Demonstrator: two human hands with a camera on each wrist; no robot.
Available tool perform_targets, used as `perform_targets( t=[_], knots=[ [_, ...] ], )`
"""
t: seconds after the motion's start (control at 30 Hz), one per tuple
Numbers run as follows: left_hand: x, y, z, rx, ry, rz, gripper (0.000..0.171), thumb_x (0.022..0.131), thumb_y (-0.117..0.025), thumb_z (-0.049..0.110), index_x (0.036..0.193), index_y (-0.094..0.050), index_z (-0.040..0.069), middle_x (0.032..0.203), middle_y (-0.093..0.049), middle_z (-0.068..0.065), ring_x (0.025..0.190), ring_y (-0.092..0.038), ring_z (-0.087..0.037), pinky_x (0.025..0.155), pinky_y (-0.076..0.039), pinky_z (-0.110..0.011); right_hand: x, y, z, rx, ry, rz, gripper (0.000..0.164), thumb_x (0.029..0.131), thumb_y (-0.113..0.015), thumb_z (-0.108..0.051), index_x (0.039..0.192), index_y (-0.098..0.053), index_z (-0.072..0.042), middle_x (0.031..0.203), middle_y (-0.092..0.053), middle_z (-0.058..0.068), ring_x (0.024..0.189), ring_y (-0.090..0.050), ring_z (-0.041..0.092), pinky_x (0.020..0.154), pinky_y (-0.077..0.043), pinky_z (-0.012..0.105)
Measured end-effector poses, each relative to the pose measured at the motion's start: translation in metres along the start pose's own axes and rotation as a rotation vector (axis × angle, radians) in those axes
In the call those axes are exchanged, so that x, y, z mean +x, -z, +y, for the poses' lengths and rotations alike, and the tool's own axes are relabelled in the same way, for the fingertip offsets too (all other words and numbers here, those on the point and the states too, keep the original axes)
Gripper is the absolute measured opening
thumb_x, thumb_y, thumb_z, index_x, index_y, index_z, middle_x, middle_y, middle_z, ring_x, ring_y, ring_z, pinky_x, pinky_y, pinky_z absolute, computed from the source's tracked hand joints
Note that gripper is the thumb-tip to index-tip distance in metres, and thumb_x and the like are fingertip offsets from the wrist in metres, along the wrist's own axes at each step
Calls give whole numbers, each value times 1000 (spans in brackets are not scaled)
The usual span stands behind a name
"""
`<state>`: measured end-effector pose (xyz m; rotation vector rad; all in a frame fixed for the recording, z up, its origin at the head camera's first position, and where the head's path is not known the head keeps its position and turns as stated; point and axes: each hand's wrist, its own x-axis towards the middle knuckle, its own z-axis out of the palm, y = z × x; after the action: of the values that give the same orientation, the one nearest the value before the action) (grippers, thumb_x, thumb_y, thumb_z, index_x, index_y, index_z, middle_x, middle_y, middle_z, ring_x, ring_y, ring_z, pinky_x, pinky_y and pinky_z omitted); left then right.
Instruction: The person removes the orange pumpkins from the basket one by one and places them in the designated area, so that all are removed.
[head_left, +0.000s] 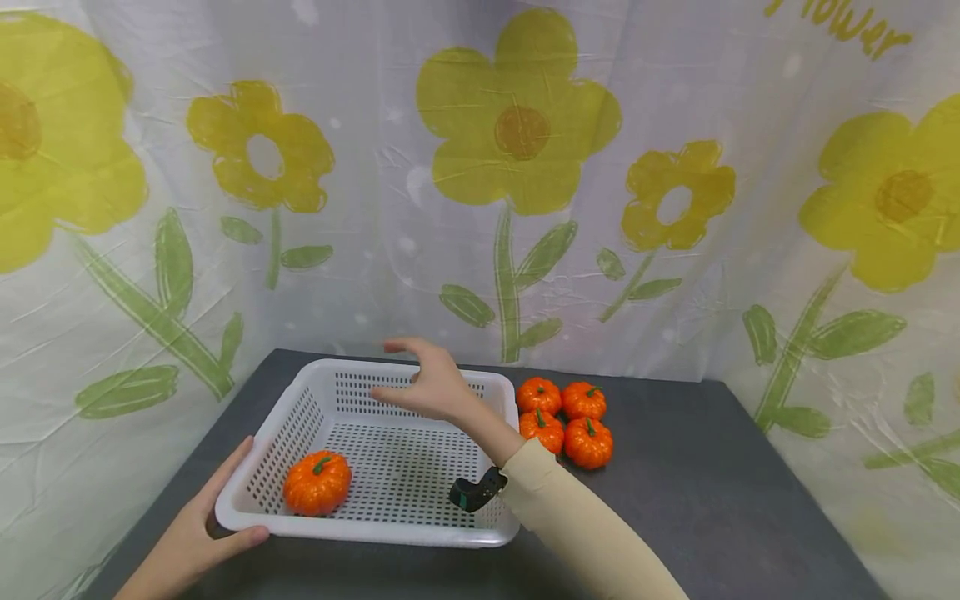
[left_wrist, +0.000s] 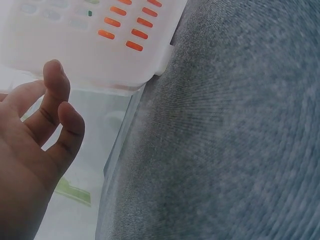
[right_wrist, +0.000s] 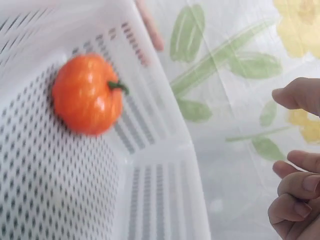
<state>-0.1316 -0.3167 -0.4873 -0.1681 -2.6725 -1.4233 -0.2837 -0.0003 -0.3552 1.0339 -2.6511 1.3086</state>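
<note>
A white plastic basket [head_left: 375, 536] with slotted walls and a perforated floor stands on the dark table. One small orange pumpkin [head_left: 315, 487] with a green stem sits in its front left part, seen closer as the pumpkin [right_wrist: 89, 95] in the right wrist view. My left hand [head_left: 187, 529] spans the basket's front left corner, thumb by the front rim and fingers along the left side. Over the far part of the basket, my right hand [head_left: 431, 385] is raised, thumb and fingers spread apart with nothing between them.
Several more orange pumpkins [head_left: 588, 442] cluster on the table [head_left: 697, 483] just right of the basket. A black wrist device [head_left: 476, 492] shows below my right forearm. A flower-printed curtain [head_left: 375, 275] closes off the back and both sides of the table.
</note>
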Motion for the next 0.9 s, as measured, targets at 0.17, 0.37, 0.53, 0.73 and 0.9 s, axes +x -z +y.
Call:
perform_targets(
  t=[0.17,0.37,0.53,0.73,0.9],
  knots=[
    [0,4,3,16,11,0,107,94,-80,15,172,-7,16,166,-30,-30,112,-45,18,86,-48,-12,10,-21,-9,52,-40,-5,66,91,-81,-39,151,-59,-18,151,-60,-2,133,-60,21,103,-54,37],
    [0,1,1,-14,5,7,108,93,-81,13,172,-8,18,167,-33,-10,112,-49,14,87,-49,-13,13,-45,0,-2,-33,-80,70,90,-81,-42,151,-59,-17,149,-63,-4,138,-57,18,111,-48,37],
    [-1,1,3,-41,30,-15,108,94,-80,13,172,-6,15,166,-29,-28,109,-52,12,85,-52,-16,12,-55,13,-56,14,-264,73,88,-83,-43,153,-58,-18,151,-61,-5,126,-64,16,103,-50,28],
    [-1,0,2,-49,38,-15,108,94,-79,13,172,-6,16,163,-30,-23,107,-54,9,83,-55,-19,12,-67,22,-90,75,-487,79,88,-84,-41,157,-53,-17,154,-58,-8,125,-62,9,104,-49,25],
    [-1,0,3,-55,42,-15,109,94,-79,14,172,-4,17,163,-31,-26,106,-55,8,83,-55,-19,11,-74,26,-159,83,-574,86,86,-87,-40,159,-50,-16,155,-57,-9,146,-46,6,118,-39,30]
  ],
)
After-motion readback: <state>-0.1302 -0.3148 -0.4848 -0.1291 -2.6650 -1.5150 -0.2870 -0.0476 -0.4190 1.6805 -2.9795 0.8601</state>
